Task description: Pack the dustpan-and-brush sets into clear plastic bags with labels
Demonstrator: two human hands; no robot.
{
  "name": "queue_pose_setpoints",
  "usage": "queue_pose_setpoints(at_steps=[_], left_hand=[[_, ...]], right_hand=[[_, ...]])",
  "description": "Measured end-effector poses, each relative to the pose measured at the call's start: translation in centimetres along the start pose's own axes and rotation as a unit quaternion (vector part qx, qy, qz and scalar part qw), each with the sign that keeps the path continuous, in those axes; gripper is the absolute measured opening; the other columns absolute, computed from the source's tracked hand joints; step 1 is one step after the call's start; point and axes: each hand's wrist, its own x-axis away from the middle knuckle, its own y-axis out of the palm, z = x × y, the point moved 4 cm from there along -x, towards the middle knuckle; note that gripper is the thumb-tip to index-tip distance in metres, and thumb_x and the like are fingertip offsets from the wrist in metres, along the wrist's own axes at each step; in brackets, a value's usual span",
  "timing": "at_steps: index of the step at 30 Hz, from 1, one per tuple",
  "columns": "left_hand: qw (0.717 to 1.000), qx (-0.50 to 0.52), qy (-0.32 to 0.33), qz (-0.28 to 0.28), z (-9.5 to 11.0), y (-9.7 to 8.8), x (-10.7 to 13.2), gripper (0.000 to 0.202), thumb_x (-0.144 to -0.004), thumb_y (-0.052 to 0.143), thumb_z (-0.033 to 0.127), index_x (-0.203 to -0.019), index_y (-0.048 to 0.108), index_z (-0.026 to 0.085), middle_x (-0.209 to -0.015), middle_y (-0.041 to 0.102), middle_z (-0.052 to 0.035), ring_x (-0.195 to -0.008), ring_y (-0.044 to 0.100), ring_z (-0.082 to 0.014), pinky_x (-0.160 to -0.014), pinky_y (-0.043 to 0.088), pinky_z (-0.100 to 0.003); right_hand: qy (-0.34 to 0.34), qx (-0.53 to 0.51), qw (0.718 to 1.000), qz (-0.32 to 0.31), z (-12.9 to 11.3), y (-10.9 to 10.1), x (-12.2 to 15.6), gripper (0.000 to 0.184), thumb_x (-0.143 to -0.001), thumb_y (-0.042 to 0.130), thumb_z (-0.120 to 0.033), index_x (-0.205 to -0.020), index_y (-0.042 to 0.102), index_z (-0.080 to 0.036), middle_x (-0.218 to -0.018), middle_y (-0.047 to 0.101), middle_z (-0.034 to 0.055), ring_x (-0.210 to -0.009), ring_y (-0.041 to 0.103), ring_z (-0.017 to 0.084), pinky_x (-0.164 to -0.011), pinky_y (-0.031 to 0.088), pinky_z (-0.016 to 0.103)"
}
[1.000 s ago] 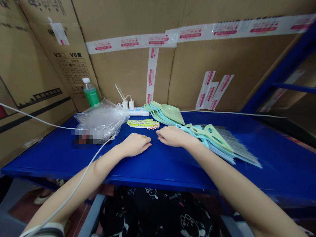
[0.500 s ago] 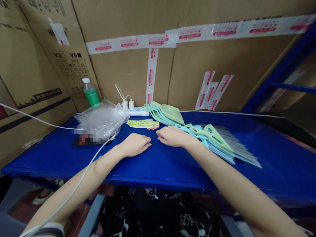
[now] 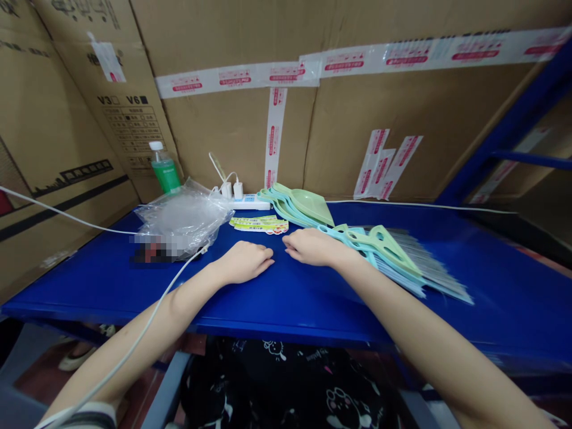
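Note:
On the blue table [image 3: 286,304], my left hand [image 3: 245,262] rests in a loose fist with nothing visible in it. My right hand [image 3: 308,246] lies a short gap to its right, curled closed in the same way and seemingly empty. Just beyond both hands is a small pile of yellow-green printed cards [image 3: 259,224]. Behind my right hand, green and blue dustpans [image 3: 313,205] are stacked together. Beside my right wrist lie several small hand brushes [image 3: 397,253] in green and blue, their bristles pointing right; my forearm partly covers them. Clear plastic bags [image 3: 185,211] sit in a heap left of the cards.
A bottle of green liquid [image 3: 165,170] stands at the back left. A white power strip [image 3: 251,204] with plugged-in chargers lies against the cardboard wall [image 3: 223,131]. One white cable [image 3: 149,325] runs over my left forearm. A blue metal frame [image 3: 504,113] rises at right.

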Motion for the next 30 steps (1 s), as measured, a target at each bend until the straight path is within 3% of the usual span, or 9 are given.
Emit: queue_pose_setpoints(at_steps=[30], left_hand=[[1.0, 0.003, 0.001, 0.003, 0.07, 0.0, -0.02, 0.027, -0.098, 0.039, 0.029, -0.082, 0.057, 0.017, -0.08, 0.067, -0.0039, -0.072, 0.066, -0.0194, -0.058, 0.043, -0.027]], right_hand=[[-0.001, -0.006, 1.0, -0.003, 0.04, -0.04, 0.09, 0.023, -0.09, 0.045, -0.016, -0.099, 0.066, -0.014, -0.096, 0.072, 0.0118, -0.086, 0.066, 0.023, -0.062, 0.034, 0.029]])
